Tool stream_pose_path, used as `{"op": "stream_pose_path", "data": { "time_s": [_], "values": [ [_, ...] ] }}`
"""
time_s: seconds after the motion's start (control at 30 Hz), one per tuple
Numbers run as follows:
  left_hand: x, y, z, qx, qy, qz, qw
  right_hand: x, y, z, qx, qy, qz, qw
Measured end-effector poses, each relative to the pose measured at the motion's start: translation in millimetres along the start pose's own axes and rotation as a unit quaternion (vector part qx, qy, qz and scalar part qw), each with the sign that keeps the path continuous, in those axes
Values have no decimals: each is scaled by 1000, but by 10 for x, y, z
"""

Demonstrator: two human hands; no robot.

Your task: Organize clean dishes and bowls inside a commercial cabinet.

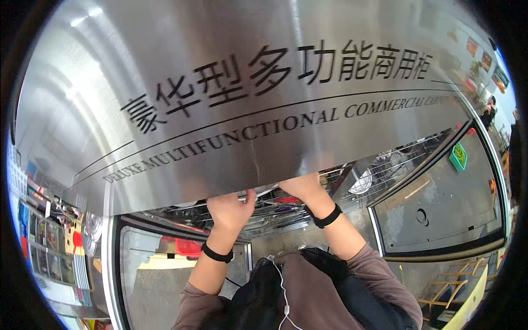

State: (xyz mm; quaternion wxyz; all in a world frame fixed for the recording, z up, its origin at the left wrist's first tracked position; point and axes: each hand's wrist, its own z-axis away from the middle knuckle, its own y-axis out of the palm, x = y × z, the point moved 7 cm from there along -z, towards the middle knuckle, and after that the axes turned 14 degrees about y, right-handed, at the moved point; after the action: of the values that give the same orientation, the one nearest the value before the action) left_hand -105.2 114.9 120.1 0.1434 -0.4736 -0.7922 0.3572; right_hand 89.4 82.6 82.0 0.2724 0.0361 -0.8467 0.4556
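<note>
Both my hands reach into a steel cabinet, under the lower edge of its lettered front panel. My left hand shows its back and thumb; the panel hides its other fingers. To its right, my right hand also goes in, with its fingertips out of sight. Between the hands lies a pale curved rim, partly covered by the panel; I cannot make out what it belongs to or whether either hand grips it. Wire racks holding metal items run below and beside the hands. Each wrist wears a black band.
Glass cabinet doors stand open at the left and right. A white plate rests on the rack at right. Beyond the right door's glass is a green basket. Left of the cabinet are shelves with goods.
</note>
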Motion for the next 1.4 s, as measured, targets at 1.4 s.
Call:
{"op": "stream_pose_path", "data": {
  "time_s": [1.4],
  "values": [
    [-206, 782, -262, 248, 73, 185, 948, 38, -263, 98, -96, -54, -60, 992]
  ]
}}
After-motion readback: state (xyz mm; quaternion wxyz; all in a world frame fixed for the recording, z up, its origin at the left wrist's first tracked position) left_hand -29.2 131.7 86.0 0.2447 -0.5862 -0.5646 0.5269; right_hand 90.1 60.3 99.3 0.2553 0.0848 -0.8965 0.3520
